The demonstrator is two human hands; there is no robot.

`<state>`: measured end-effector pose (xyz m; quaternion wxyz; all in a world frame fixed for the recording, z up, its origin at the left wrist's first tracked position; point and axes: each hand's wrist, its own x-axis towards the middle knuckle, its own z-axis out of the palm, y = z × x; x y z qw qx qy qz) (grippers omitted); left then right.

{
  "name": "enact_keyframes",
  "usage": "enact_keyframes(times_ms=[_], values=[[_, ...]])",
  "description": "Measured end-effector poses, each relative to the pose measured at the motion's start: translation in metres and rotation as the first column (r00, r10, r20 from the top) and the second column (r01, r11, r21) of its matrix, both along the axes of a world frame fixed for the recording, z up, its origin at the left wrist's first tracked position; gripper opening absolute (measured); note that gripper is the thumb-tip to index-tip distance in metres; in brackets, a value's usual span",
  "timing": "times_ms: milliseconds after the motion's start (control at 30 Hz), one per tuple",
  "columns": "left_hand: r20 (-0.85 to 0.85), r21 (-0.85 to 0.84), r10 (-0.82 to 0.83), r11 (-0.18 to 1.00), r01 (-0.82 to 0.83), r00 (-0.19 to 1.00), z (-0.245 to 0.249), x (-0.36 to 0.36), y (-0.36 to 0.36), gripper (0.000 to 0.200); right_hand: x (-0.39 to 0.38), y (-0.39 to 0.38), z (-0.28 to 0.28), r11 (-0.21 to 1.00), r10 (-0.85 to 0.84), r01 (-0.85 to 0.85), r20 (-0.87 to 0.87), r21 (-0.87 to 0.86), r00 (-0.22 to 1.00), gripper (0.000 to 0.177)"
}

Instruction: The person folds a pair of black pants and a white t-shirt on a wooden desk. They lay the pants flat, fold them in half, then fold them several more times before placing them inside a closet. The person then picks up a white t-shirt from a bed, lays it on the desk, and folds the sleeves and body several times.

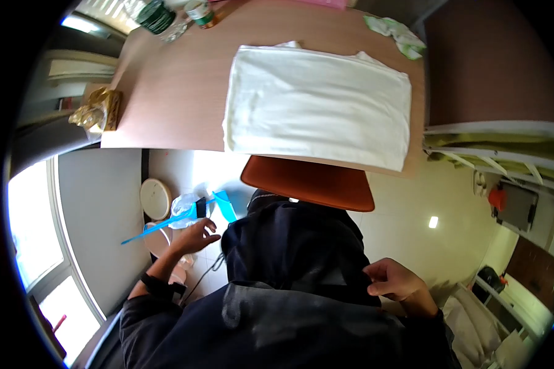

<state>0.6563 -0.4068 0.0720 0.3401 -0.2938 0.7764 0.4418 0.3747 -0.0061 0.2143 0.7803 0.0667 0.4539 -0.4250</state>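
A white shirt (317,104) lies on the wooden table (166,92), folded into a flat rectangle with its hem side by the near edge. Small bits of the cloth poke out along the far side. My left hand (196,237) hangs in the air left of my lap, fingers loosely bent and apart, holding nothing. On the other side, my right hand (397,281) rests close to the dark clothing over my thigh. Its fingers are curled loosely, with a gap between thumb and forefinger; nothing shows in it. Neither hand touches the shirt.
An orange chair (308,184) stands under the table's near edge. A plastic bottle (157,18), a can (200,13), a crumpled cloth (397,37) and a golden figurine (95,111) stand or lie around the tabletop. A blue brush (172,219) and dustpan (224,206) are beside bins at left.
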Motion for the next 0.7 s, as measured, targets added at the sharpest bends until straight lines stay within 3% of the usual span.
enact_keyframes(times_ms=[67, 100, 133, 200, 267, 433, 500, 567, 600, 667, 700], values=[[0.144, 0.176, -0.355, 0.928, 0.329, 0.924, 0.054, -0.04, -0.012, 0.025, 0.002, -0.002, 0.003, 0.986, -0.168, 0.167, 0.133, 0.017, 0.977, 0.026], [0.146, 0.399, -0.404, 0.859, 0.32, 0.903, 0.065, -0.041, -0.01, 0.021, 0.007, 0.003, -0.002, 0.981, -0.186, 0.179, 0.111, 0.074, 0.976, 0.029], [-0.011, 0.632, -0.479, 0.676, 0.378, 0.878, 0.075, -0.044, -0.004, 0.024, 0.006, 0.0, -0.001, 0.984, -0.171, 0.164, 0.114, 0.069, 0.979, 0.029], [0.061, 0.804, -0.559, 0.518, 0.291, 0.827, 0.108, -0.056, 0.024, 0.032, 0.004, -0.007, 0.005, 0.983, -0.175, 0.165, 0.139, 0.079, 0.975, 0.03], [0.052, 0.739, -0.488, 0.606, 0.295, 0.871, 0.116, -0.047, 0.047, 0.031, 0.002, -0.007, 0.001, 0.986, -0.163, 0.157, 0.162, 0.047, 0.973, 0.03], [-0.017, 0.761, -0.3, 0.616, 0.207, 0.954, 0.122, -0.024, 0.053, 0.029, 0.013, 0.0, -0.012, 0.988, -0.146, 0.14, 0.098, 0.065, 0.984, 0.027], [-0.046, 0.762, -0.248, 0.617, 0.195, 0.968, 0.121, -0.02, 0.057, 0.028, 0.01, -0.007, -0.013, 0.993, -0.098, 0.105, 0.108, -0.058, 0.989, 0.027], [0.059, 0.82, -0.059, 0.573, -0.014, 0.997, 0.117, -0.021, 0.058, 0.028, 0.006, -0.015, -0.015, 0.994, -0.063, 0.072, 0.103, -0.086, 0.993, 0.027], [0.055, 0.818, -0.061, 0.575, -0.01, 0.997, 0.111, -0.02, 0.056, 0.028, 0.005, -0.019, -0.015, 0.993, -0.024, 0.035, 0.104, -0.11, 0.994, 0.028], [0.175, 0.801, -0.321, 0.596, 0.055, 0.931, 0.099, -0.017, 0.047, 0.029, 0.006, -0.029, -0.013, 0.996, 0.0, 0.006, 0.067, -0.086, 0.998, 0.027], [0.128, 0.842, -0.232, 0.539, 0.018, 0.964, 0.101, -0.016, 0.045, 0.028, 0.006, -0.035, -0.011, 0.998, 0.026, -0.024, 0.037, -0.057, 0.999, 0.026]])
